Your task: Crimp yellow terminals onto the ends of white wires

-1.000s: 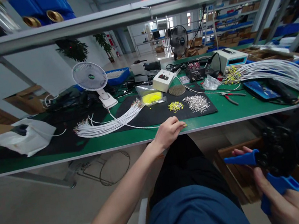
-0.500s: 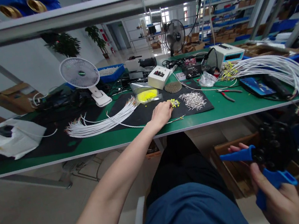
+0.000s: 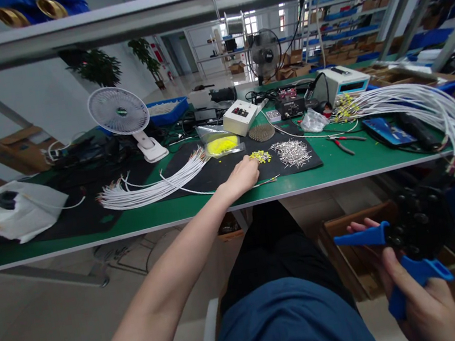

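Observation:
My left hand (image 3: 244, 174) rests at the table's front, its fingers drawn together beside a small pile of yellow terminals (image 3: 260, 156); whatever the fingertips pinch, if anything, is hidden. A single white cable (image 3: 190, 190) passes under that wrist, its stripped end emerging to the right. In my right hand (image 3: 424, 295), low at the right, is a crimping tool (image 3: 420, 226) with blue handles spread apart and a black head. Silver pin terminals (image 3: 291, 153) lie heaped right of the yellow ones. A bundle of white cables (image 3: 156, 186) lies left on a black mat (image 3: 194, 155).
Behind the piles are a bag of yellow pieces (image 3: 222, 145), a white box (image 3: 240, 116) and a white fan (image 3: 120, 111). Red-handled pliers (image 3: 343, 145) lie to the right, near a large cable bundle (image 3: 423, 99). A shelf beam (image 3: 168, 13) crosses above; a cardboard box (image 3: 344, 279) sits below.
My left hand has drawn back slightly from the yellow pile, showing more of it. My right hand keeps the crimping tool in nearly the same spot.

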Motion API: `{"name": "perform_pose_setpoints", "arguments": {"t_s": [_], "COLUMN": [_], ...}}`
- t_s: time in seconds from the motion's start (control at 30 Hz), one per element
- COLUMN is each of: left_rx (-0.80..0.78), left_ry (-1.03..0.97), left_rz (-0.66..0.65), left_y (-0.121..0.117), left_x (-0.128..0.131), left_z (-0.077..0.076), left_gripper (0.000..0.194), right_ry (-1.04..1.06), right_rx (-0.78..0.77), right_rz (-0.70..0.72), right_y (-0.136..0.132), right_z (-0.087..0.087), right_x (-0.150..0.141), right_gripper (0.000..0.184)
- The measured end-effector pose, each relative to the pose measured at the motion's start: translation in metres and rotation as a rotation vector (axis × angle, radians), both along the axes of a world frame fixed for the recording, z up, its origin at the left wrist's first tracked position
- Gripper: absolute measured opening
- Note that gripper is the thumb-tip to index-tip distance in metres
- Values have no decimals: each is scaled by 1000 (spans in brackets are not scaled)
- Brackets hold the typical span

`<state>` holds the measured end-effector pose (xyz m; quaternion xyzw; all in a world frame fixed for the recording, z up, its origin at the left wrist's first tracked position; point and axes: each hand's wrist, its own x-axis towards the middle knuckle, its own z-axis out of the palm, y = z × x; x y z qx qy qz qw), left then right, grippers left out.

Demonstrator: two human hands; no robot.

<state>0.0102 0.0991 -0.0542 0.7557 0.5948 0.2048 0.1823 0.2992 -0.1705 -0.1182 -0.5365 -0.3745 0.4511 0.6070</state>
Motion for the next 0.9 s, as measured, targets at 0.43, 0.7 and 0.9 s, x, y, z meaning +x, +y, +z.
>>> {"name": "perform_pose_setpoints", "arguments": {"t_s": [0.43, 0.7, 0.9], "left_rx": [-295, -230, 47], "left_ry": [-1137, -1148, -905], "left_rz": [-87, -117, -174], "left_y": [-223, -251, -256], "left_x": [49, 63, 61], "left_z": [5, 9, 12], "left_gripper": [24, 8, 10], "right_ry": [391, 382, 353], "right_rx": [-96, -98, -90], "right_rz": [180, 163, 123], "right_y": [3, -6, -9], "right_z": [59, 78, 80], "right_x": [-50, -70, -70], "right_gripper": [66, 81, 81]}}
